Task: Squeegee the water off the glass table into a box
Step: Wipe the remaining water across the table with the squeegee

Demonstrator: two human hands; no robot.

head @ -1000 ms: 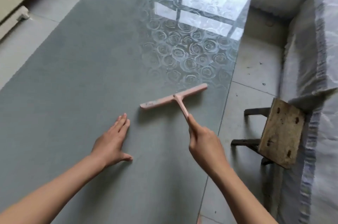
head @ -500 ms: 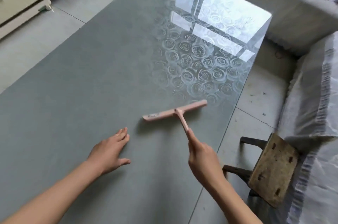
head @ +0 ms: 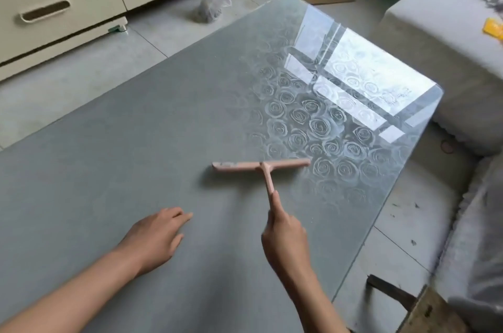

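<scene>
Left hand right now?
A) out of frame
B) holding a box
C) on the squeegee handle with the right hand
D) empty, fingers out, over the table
D: the left hand is empty, its fingers extended over the glass table. Only the right hand grips the pink squeegee, by its handle.

no legible text, labels or numbers; small mark at one end of the squeegee (head: 261, 165), too blurred to read
</scene>
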